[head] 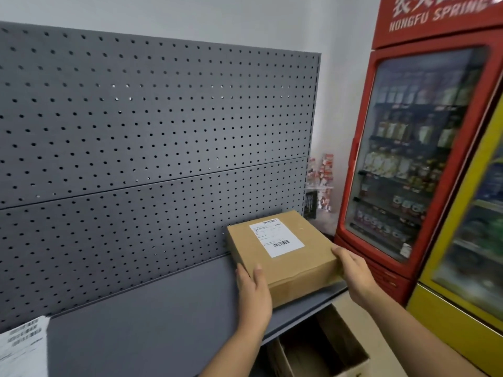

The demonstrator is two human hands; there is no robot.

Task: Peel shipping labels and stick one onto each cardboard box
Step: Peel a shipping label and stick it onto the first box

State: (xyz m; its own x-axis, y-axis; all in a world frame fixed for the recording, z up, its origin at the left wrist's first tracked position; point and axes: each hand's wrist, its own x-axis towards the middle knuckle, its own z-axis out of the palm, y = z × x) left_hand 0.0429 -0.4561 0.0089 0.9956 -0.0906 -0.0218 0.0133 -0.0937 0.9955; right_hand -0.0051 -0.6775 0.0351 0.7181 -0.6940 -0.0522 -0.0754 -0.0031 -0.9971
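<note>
One cardboard box [304,270] is carried at the right end of the grey shelf [152,317]. It is held at its near corners, with the grip of the left hand [254,289] and of the right hand [353,270] clamped round it. Printed label sheets [21,346] are seen at the near left, so more labelling is judged to remain. On this box's top a shipping label [276,236] is already stuck flat, so this one is done.

A dark grey pegboard panel [152,126] fills the left and far side in front of me, with a matching grey shelf [152,317] running along its foot. Above it I see a plain white wall [190,20]. On my right stands a red glass-door drinks fridge [424,148], and nearer me a blurred yellow fridge [468,240]. The light is even.
</note>
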